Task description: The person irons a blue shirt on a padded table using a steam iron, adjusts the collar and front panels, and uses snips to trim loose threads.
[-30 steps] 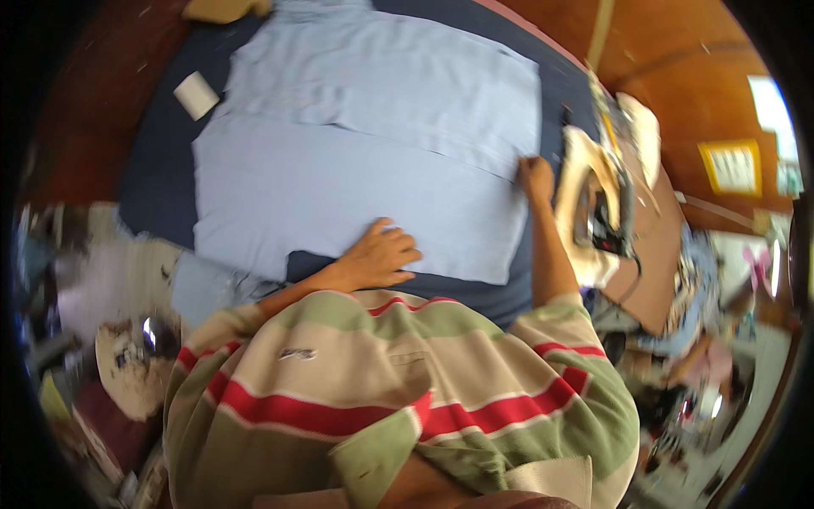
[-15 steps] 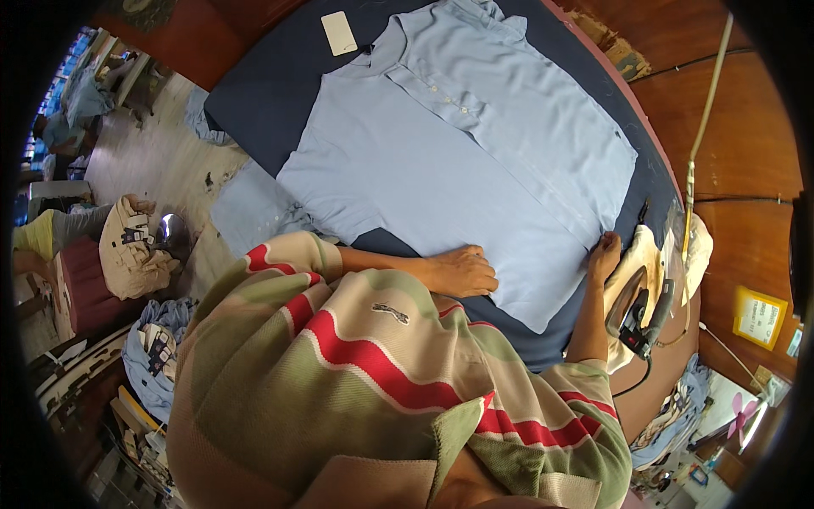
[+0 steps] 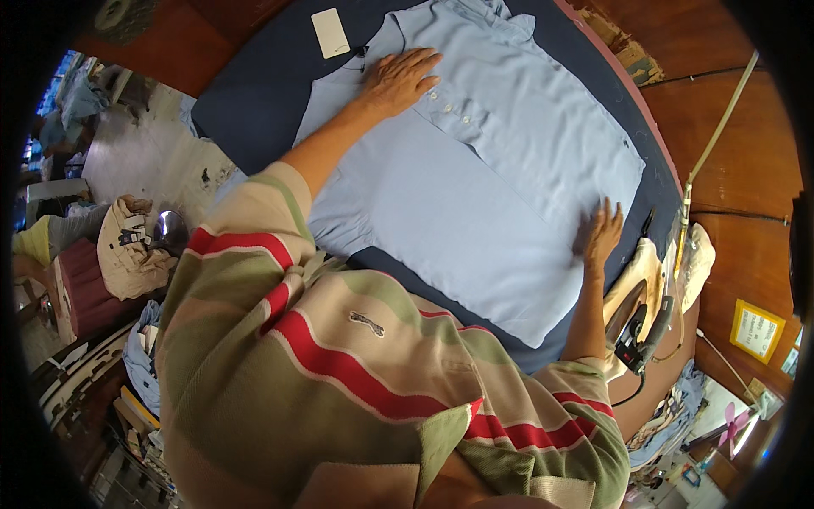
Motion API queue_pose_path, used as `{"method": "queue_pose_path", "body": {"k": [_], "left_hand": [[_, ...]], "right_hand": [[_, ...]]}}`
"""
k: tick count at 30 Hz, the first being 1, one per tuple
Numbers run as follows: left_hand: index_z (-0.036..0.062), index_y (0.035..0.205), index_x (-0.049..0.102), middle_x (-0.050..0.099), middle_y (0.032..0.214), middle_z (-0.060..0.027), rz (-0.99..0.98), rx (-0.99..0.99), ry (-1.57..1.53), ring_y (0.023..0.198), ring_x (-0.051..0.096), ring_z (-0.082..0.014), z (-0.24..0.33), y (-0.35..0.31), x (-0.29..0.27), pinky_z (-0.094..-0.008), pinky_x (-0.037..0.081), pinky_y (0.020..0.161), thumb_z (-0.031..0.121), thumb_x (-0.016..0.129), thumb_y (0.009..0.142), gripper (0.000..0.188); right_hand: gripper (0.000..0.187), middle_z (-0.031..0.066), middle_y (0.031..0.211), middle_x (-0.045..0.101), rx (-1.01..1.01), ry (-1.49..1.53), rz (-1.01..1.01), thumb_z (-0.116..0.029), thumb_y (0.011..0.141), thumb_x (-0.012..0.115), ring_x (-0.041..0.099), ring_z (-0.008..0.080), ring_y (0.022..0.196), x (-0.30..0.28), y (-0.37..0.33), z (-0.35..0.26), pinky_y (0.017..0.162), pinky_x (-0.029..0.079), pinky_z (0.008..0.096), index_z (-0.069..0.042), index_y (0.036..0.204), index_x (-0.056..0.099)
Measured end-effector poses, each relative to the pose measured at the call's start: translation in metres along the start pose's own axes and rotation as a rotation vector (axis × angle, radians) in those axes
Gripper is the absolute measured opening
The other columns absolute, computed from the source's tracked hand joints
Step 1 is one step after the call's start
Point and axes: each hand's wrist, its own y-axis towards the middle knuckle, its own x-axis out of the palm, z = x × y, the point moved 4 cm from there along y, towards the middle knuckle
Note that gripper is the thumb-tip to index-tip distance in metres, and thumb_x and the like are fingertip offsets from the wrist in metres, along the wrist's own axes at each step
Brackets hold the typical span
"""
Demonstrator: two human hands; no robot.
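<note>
A light blue short-sleeved shirt (image 3: 424, 199) lies spread on a dark navy covered table (image 3: 246, 102), its buttoned placket running slantwise across it. My left hand (image 3: 401, 82) rests on the shirt beside the neck opening, close to the buttons, palm down and fingers extended. Over by the shirt's right-hand hem, my right hand (image 3: 603, 235) lies flat with its fingers spread. Neither hand holds anything. A white card (image 3: 330, 34) with a small string loop sits on the navy cover beyond the neck.
At the right, an iron (image 3: 630, 339) with a grey handle stands on beige cloth (image 3: 649, 270), its hose (image 3: 705, 136) rising upward. Heaped blue garments (image 3: 674, 424) lie below it. To the left are a beige cloth pile (image 3: 131, 250) and a pale floor (image 3: 140, 161).
My left hand has travelled from the near hem up to the shirt's neck area. My right hand has shifted slightly farther away and opened out from its closed hold at the shirt's edge.
</note>
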Motion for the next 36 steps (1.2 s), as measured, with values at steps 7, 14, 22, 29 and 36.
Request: {"method": "queue_pose_path", "body": {"k": [7,14,22,29,36], "left_hand": [[0.0181,0.144,0.022,0.018,0.150,0.0021,-0.274,-0.034,0.186,0.138,0.015,-0.0177,-0.011,-0.001,0.013,-0.0406,0.016,0.110,0.040,0.027,0.097,0.052],[0.0192,0.143,0.023,0.020,0.150,0.0027,-0.271,-0.035,0.337,0.138,0.016,-0.0164,-0.006,0.003,0.012,-0.0454,0.018,0.108,0.043,0.025,0.096,0.052],[0.0205,0.132,0.043,0.041,0.135,0.0013,-0.043,0.109,0.086,0.127,0.035,-0.0174,0.040,-0.015,-0.014,-0.0468,0.023,0.105,0.033,0.049,0.089,0.045],[0.0169,0.099,0.061,0.055,0.108,0.0019,-0.167,0.388,-0.208,0.105,0.050,-0.0154,0.090,-0.020,0.010,-0.0419,0.033,0.098,0.024,0.063,0.081,0.020],[0.0118,0.098,0.062,0.059,0.106,-0.0008,-0.068,0.339,-0.335,0.100,0.055,-0.0200,0.073,-0.028,-0.009,-0.0373,0.039,0.091,0.020,0.062,0.081,0.019]], "right_hand": [[0.063,0.0141,0.149,0.020,0.150,-0.257,-0.325,-0.055,0.090,0.034,0.018,0.0361,0.136,0.005,-0.034,0.036,0.106,0.014,0.0531,-0.022,0.143,0.025],[0.069,0.0156,0.149,0.016,0.078,-0.263,-0.384,-0.057,0.088,0.037,0.015,0.0342,0.137,0.003,-0.030,0.039,0.106,0.014,0.0546,-0.021,0.144,0.022],[0.068,0.0210,0.130,0.044,0.248,-0.717,0.209,-0.050,0.081,0.058,0.046,0.0371,0.116,-0.144,-0.019,0.096,0.095,0.039,0.0466,-0.011,0.134,0.040],[0.070,0.0213,0.105,0.057,0.511,-0.458,-0.165,-0.043,0.074,0.068,0.059,0.0325,0.093,-0.199,-0.071,0.219,0.078,0.046,0.0439,-0.001,0.125,0.045],[0.040,0.0038,0.053,0.050,0.789,0.128,-0.191,-0.036,0.070,0.074,0.050,0.0140,0.041,-0.193,-0.067,0.173,0.038,0.040,0.0291,-0.001,0.081,0.060]]}}
